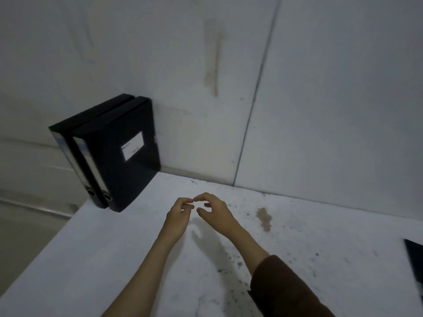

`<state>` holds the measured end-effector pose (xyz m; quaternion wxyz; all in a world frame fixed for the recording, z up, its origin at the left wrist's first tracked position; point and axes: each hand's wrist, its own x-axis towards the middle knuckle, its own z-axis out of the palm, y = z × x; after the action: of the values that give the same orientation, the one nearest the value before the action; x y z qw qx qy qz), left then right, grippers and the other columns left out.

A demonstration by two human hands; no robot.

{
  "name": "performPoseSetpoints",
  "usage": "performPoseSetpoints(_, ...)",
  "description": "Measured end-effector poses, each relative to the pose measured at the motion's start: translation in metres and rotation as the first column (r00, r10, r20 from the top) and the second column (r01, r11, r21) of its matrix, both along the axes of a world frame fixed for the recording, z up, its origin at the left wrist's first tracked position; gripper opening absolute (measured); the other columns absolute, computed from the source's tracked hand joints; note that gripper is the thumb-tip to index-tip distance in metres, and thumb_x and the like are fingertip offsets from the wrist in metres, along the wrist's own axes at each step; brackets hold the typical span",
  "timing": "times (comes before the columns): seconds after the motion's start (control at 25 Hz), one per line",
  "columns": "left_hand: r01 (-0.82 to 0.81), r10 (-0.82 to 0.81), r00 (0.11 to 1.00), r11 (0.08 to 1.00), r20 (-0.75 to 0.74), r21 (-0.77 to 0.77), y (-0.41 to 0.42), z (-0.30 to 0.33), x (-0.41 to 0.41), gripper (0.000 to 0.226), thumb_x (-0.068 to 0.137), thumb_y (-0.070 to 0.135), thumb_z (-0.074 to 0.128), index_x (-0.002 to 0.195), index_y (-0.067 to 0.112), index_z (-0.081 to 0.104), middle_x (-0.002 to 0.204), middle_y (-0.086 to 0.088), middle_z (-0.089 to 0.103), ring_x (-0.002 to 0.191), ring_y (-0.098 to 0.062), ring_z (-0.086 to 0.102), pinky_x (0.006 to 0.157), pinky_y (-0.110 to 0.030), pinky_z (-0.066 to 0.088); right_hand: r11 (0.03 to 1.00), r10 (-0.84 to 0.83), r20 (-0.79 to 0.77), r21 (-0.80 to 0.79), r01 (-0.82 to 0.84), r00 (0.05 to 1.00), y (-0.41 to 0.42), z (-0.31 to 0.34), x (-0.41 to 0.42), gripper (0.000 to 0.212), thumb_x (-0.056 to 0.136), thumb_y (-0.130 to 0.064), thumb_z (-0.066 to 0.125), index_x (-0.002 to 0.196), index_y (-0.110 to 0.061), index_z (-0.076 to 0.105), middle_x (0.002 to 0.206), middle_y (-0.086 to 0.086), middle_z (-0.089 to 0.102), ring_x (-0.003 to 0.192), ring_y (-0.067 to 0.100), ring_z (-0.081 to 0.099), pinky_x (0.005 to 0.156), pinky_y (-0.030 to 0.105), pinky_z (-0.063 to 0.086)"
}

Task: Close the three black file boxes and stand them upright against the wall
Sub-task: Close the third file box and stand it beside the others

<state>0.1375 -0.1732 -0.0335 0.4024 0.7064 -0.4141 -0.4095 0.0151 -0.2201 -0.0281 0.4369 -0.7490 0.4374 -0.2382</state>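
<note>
Two closed black file boxes stand upright side by side against the wall at the table's far left corner: the right box [123, 161] shows a white label on its side, and the left box [68, 143] is mostly hidden behind it. A third black file box [415, 261] shows only as a dark corner at the right edge of the frame. My left hand [179, 213] and my right hand [214, 210] hover together above the middle of the table, fingertips nearly touching. Both hands hold nothing, with fingers loosely curled and apart.
The white table [137, 259] is stained with dark specks and a brownish blotch [264, 218] right of my hands. Its left edge drops off beside the standing boxes. The grey panelled wall [320, 110] runs along the table's far side.
</note>
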Motion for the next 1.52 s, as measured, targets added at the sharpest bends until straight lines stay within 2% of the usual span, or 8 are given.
performPoseSetpoints(0.2, 0.178, -0.180, 0.974, 0.984, 0.141, 0.022, 0.002, -0.011, -0.131, 0.024, 0.095, 0.013, 0.038, 0.106, 0.020, 0.057, 0.117, -0.009, 0.064, 0.099, -0.021, 0.056, 0.081, -0.028, 0.041, 0.988, -0.156, -0.010, -0.012, 0.156, 0.988, 0.014, -0.004, -0.173, 0.022, 0.089, -0.005, 0.051, 0.106, -0.010, 0.063, 0.115, 0.007, 0.064, 0.097, 0.013, 0.058, 0.084, 0.014, 0.044)
performPoseSetpoints(0.44, 0.250, -0.241, 0.946, 0.968, 0.215, -0.013, 0.001, -0.006, -0.292, 0.024, 0.095, 0.014, 0.039, 0.107, 0.016, 0.060, 0.115, -0.008, 0.064, 0.095, -0.020, 0.054, 0.077, -0.028, 0.040, 0.972, -0.235, -0.094, 0.005, 0.237, 0.967, 0.044, -0.013, -0.371, 0.023, 0.090, -0.007, 0.049, 0.108, -0.012, 0.062, 0.115, 0.004, 0.063, 0.092, 0.012, 0.056, 0.065, 0.002, 0.041)
performPoseSetpoints(0.64, 0.371, -0.357, 0.904, 0.929, 0.236, -0.016, 0.006, -0.006, -0.385, 0.023, 0.095, 0.013, 0.038, 0.104, 0.017, 0.059, 0.114, -0.008, 0.064, 0.091, -0.019, 0.055, 0.066, -0.027, 0.043, 0.926, -0.366, -0.096, 0.062, 0.372, 0.926, 0.076, -0.020, -0.481, 0.023, 0.090, -0.006, 0.049, 0.108, -0.012, 0.062, 0.116, 0.005, 0.063, 0.093, 0.011, 0.056, 0.070, 0.008, 0.043)
performPoseSetpoints(0.92, 0.563, -0.561, 0.786, 0.823, 0.260, 0.073, 0.007, -0.023, -0.470, 0.024, 0.094, 0.012, 0.038, 0.106, 0.016, 0.059, 0.117, -0.009, 0.064, 0.091, -0.019, 0.055, 0.074, -0.026, 0.041, 0.763, -0.640, -0.024, 0.103, 0.639, 0.768, 0.121, -0.036, -0.572, 0.020, 0.089, -0.003, 0.053, 0.102, -0.013, 0.064, 0.106, 0.001, 0.063, 0.097, 0.012, 0.058, 0.073, 0.005, 0.043)
performPoseSetpoints(1.12, 0.654, -0.678, 0.691, 0.734, 0.252, 0.181, 0.011, -0.051, -0.521, 0.030, 0.095, 0.016, 0.038, 0.120, 0.013, 0.054, 0.132, -0.010, 0.054, 0.109, -0.018, 0.051, 0.086, -0.026, 0.037, 0.604, -0.794, -0.054, 0.054, 0.796, 0.606, 0.153, -0.051, -0.631, 0.020, 0.087, 0.000, 0.054, 0.101, -0.010, 0.064, 0.111, 0.008, 0.059, 0.097, 0.011, 0.054, 0.072, 0.001, 0.041)
performPoseSetpoints(1.24, 0.691, -0.743, 0.625, 0.670, 0.241, 0.271, 0.021, -0.070, -0.551, 0.033, 0.096, 0.018, 0.039, 0.127, 0.012, 0.048, 0.138, -0.012, 0.046, 0.124, -0.024, 0.045, 0.097, -0.031, 0.037, 0.534, -0.840, -0.099, 0.012, 0.845, 0.533, 0.169, -0.059, -0.672, 0.021, 0.086, 0.000, 0.054, 0.103, -0.010, 0.064, 0.116, 0.009, 0.058, 0.104, 0.014, 0.054, 0.084, 0.016, 0.040)
performPoseSetpoints(1.32, 0.687, -0.758, 0.604, 0.651, 0.245, 0.322, 0.027, -0.079, -0.571, 0.035, 0.096, 0.019, 0.039, 0.130, 0.013, 0.045, 0.140, -0.015, 0.041, 0.127, -0.028, 0.041, 0.104, -0.035, 0.035, 0.501, -0.860, -0.122, -0.005, 0.866, 0.496, 0.177, -0.062, -0.699, 0.023, 0.086, 0.001, 0.054, 0.104, -0.009, 0.063, 0.118, 0.011, 0.058, 0.104, 0.016, 0.053, 0.085, 0.022, 0.040)
performPoseSetpoints(1.52, 0.528, -0.697, 0.613, 0.712, 0.372, 0.464, 0.044, -0.090, -0.618, 0.051, 0.093, 0.028, 0.043, 0.139, 0.012, 0.029, 0.149, -0.019, 0.024, 0.136, -0.035, 0.024, 0.113, -0.040, 0.024, 0.457, -0.869, -0.252, -0.080, 0.886, 0.426, 0.190, -0.071, -0.760, 0.021, 0.083, -0.003, 0.056, 0.103, -0.007, 0.064, 0.117, 0.014, 0.059, 0.109, 0.028, 0.055, 0.091, 0.038, 0.047)
